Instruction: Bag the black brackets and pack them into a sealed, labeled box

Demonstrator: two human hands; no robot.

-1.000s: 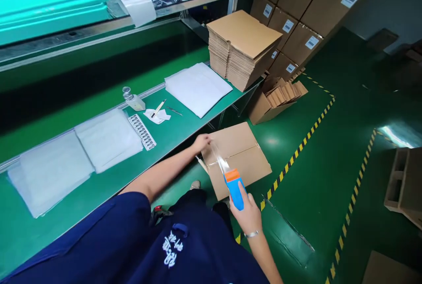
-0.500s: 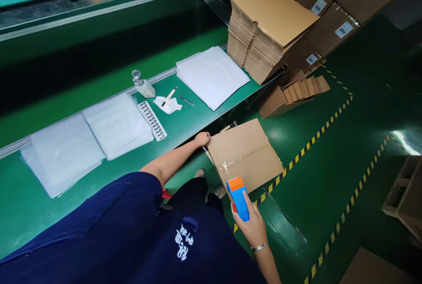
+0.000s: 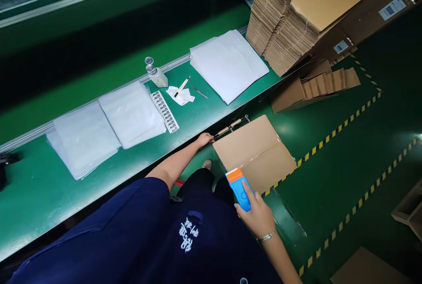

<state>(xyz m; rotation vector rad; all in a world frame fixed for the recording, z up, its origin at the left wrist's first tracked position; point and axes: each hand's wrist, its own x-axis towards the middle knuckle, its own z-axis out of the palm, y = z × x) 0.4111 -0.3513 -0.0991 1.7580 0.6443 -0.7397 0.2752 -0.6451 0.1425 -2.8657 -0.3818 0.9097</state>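
Note:
A closed brown carton [image 3: 255, 152] stands on the green floor beside the bench, with clear tape along its centre seam. My right hand [image 3: 259, 216] is wrapped round a blue tape dispenser with an orange head [image 3: 239, 187], held at the carton's near edge. My left hand [image 3: 204, 138] reaches across my lap and rests with curled fingers on the carton's far left corner, next to the bench edge.
The green bench [image 3: 198, 119] carries stacks of clear bags [image 3: 132, 112], white sheets [image 3: 227, 64], a small bottle [image 3: 155, 73], a label strip [image 3: 165, 111] and a pen on tissue [image 3: 180, 92]. Flat cartons [image 3: 296, 16] are piled at the bench end. An open box of cardboard inserts [image 3: 313, 88] sits on the floor by yellow-black tape lines.
The tape strip stretched from my left hand to the dispenser is now laid on the carton seam. My right hand pulled the dispenser back to the near edge. My view tilted down.

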